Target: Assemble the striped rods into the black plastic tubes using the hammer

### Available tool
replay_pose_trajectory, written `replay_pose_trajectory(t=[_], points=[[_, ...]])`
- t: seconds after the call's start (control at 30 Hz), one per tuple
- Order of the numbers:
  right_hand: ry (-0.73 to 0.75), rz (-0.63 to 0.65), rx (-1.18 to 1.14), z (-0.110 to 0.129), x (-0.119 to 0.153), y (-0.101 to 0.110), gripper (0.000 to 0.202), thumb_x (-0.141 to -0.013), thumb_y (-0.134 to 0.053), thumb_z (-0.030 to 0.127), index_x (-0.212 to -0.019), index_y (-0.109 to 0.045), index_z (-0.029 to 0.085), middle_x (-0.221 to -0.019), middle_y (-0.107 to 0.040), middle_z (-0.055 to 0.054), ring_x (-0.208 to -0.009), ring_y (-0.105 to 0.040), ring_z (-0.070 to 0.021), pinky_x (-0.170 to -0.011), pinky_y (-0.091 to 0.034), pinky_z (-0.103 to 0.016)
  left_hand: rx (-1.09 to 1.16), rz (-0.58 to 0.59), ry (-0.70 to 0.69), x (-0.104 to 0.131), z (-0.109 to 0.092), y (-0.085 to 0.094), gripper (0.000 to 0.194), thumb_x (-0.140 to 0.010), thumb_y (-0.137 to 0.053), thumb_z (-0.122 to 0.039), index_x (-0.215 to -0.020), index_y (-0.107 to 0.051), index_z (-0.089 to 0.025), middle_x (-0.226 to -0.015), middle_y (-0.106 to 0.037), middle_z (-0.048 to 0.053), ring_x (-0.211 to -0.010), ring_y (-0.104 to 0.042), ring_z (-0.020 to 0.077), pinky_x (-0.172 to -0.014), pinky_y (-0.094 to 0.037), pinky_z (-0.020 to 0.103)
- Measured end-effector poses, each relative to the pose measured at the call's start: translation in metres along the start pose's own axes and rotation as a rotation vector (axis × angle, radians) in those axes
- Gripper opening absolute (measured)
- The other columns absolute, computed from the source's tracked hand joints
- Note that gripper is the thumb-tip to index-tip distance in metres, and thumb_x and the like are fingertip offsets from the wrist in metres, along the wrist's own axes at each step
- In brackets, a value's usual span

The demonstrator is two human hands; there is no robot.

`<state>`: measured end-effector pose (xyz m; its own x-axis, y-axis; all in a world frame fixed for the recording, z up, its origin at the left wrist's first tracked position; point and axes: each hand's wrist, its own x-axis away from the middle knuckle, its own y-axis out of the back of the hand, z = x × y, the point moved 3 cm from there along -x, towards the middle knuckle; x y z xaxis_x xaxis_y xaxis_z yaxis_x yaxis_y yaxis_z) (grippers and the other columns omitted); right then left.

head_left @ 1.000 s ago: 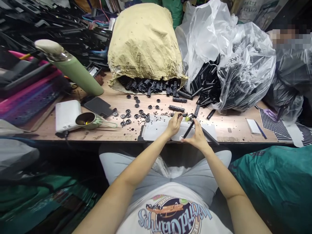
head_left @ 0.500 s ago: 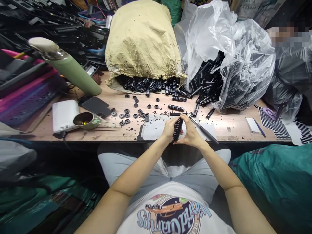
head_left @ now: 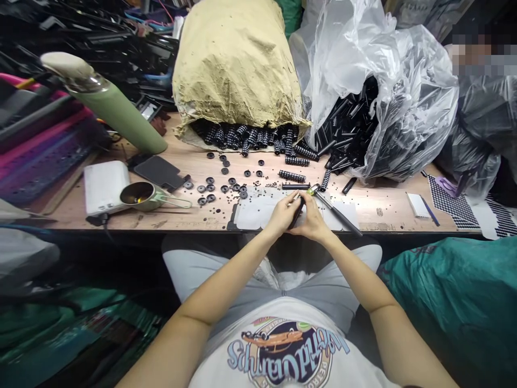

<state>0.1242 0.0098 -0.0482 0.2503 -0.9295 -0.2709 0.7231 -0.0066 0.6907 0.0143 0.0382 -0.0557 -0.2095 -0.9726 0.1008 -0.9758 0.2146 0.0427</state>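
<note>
Between my two hands, close to the table's front edge, is a black strip-like piece [head_left: 298, 213], its plain dark side toward me. My left hand [head_left: 281, 214] grips it from the left with the fingers closed. My right hand [head_left: 313, 220] closes round it from the right, thumb and fingertips near its upper end. Just beyond the right hand lies a hammer [head_left: 339, 214] with a shiny head and dark handle. A black tube [head_left: 296, 186] rests behind the fingers, near black rollers with white marks [head_left: 291, 176]. Under the hands is a pale sheet [head_left: 252, 215].
Several black discs [head_left: 210, 181] and tiny bits lie left of the sheet. A yellowish sack [head_left: 238, 70] spills marked rollers; a clear plastic bag [head_left: 420, 102] holds black tubes [head_left: 345, 121]. At left are a green bottle [head_left: 121, 118], white box [head_left: 105, 186] and handled cup [head_left: 155, 200].
The held piece has turned: its face with rows of white marks showed before, and now a plain dark side shows. Both hands have shifted slightly and still hold it.
</note>
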Motion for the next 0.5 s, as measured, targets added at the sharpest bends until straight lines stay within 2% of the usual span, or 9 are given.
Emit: replay_pose_trajectory(t=[0.07, 0.17, 0.27, 0.33, 0.4, 0.5], points=[[-0.025, -0.032, 0.043, -0.006, 0.003, -0.007, 0.094, -0.061, -0.074, 0.027, -0.139, -0.026, 0.01, -0.137, -0.039, -0.021, -0.133, -0.035, -0.0305, -0.113, -0.03, -0.048, -0.346, -0.032, -0.24, 0.005, 0.005, -0.001, 0.045, -0.079, -0.06, -0.023, -0.122, -0.057, -0.013, -0.099, -0.058, 0.011, -0.092, -0.059, 0.023, -0.084, -0.051, 0.039], [-0.075, -0.052, 0.14, -0.015, 0.014, -0.003, 0.083, -0.07, -0.066, 0.025, -0.141, -0.026, 0.012, -0.139, -0.038, -0.02, -0.134, -0.034, -0.0294, -0.111, -0.031, -0.048, -0.725, 0.029, -0.433, 0.009, 0.016, -0.004, 0.047, -0.082, -0.054, -0.015, -0.129, -0.052, -0.012, -0.104, -0.057, 0.014, -0.099, -0.056, 0.0252, -0.089, -0.048, 0.041], [-0.279, -0.139, 0.404, -0.031, 0.03, 0.026, 0.073, -0.076, -0.066, 0.035, -0.136, -0.035, 0.009, -0.136, -0.041, -0.024, -0.128, -0.037, -0.0358, -0.103, -0.035, -0.054, -0.906, 0.148, -0.539, 0.009, 0.022, -0.002, 0.04, -0.088, -0.041, -0.01, -0.126, -0.054, -0.014, -0.103, -0.06, 0.015, -0.094, -0.058, 0.0236, -0.083, -0.048, 0.039], [-0.486, -0.15, 0.625, -0.042, 0.043, 0.052, 0.049, -0.083, -0.059, 0.037, -0.122, -0.05, 0.007, -0.123, -0.051, -0.026, -0.118, -0.045, -0.039, -0.094, -0.039, -0.055, -0.988, 0.192, -0.601, 0.01, 0.02, 0.002, 0.039, -0.09, -0.038, -0.01, -0.124, -0.056, -0.016, -0.104, -0.062, 0.015, -0.094, -0.058, 0.0241, -0.081, -0.046, 0.039], [-0.616, -0.081, 0.73, -0.045, 0.055, 0.071, 0.031, -0.091, -0.048, 0.036, -0.105, -0.058, 0.009, -0.106, -0.059, -0.023, -0.104, -0.054, -0.0359, -0.084, -0.042, -0.047, -1.08, 0.189, -0.639, 0.011, 0.017, 0.005, 0.038, -0.092, -0.037, -0.011, -0.123, -0.057, -0.018, -0.105, -0.063, 0.015, -0.096, -0.058, 0.0251, -0.081, -0.043, 0.041], [-0.642, -0.017, 0.634, -0.033, 0.07, 0.079, 0.032, -0.097, -0.034, 0.039, -0.098, -0.056, 0.015, -0.088, -0.063, -0.013, -0.081, -0.06, -0.0257, -0.069, -0.04, -0.032, -1.211, 0.155, -0.656, 0.011, 0.013, 0.008, 0.037, -0.093, -0.035, -0.012, -0.124, -0.056, -0.018, -0.105, -0.065, 0.014, -0.097, -0.057, 0.0255, -0.085, -0.038, 0.044]])
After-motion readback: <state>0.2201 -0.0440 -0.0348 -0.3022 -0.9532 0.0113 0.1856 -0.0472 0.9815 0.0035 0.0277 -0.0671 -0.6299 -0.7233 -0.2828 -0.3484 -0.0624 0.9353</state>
